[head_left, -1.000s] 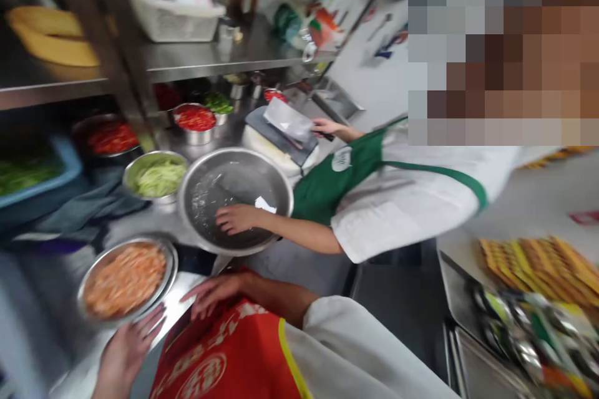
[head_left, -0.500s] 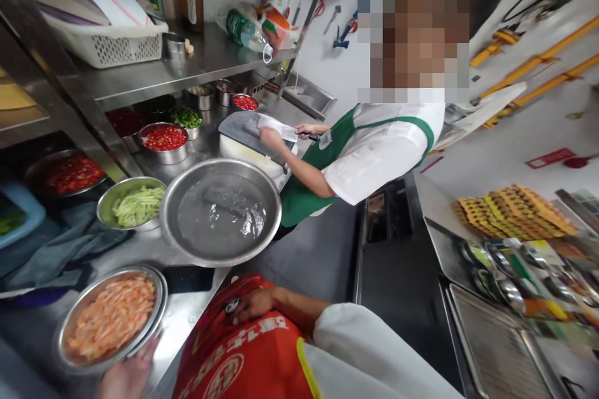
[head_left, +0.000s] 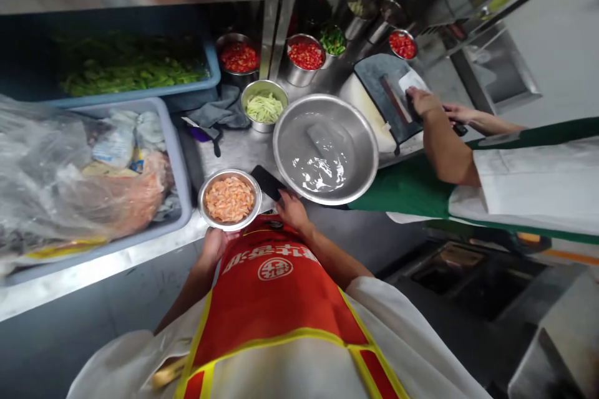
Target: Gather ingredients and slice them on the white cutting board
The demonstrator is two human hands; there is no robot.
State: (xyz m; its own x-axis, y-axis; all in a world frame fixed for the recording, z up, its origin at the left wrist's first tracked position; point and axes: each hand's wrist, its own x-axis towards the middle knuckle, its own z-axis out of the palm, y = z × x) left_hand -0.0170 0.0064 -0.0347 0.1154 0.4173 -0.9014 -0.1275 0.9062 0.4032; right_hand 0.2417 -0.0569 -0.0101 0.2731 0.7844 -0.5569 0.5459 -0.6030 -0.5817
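At the counter's front edge, a metal bowl of peeled shrimp (head_left: 230,199) stands in front of me. My left hand (head_left: 218,245) is at the near rim of this bowl, its fingertips partly hidden below the rim. A black phone (head_left: 266,182) lies between the shrimp bowl and a large metal basin of water (head_left: 373,159). My right hand (head_left: 293,209) has its fingers closed around the near end of the phone. Something pale and blocky (head_left: 322,137) shows under the water.
Behind stands a bowl of sliced green vegetable (head_left: 263,107) beside a grey cloth (head_left: 219,109). A bin of bagged food (head_left: 175,168) is at left. Pots of chopped red pepper (head_left: 305,55) line the back. At right, a co-worker's hand (head_left: 423,101) works with a knife on a cutting board (head_left: 369,68).
My view has swung left and down, bringing the bins into sight. My right hand has gone from my apron to the phone. My left hand stays by the shrimp bowl.
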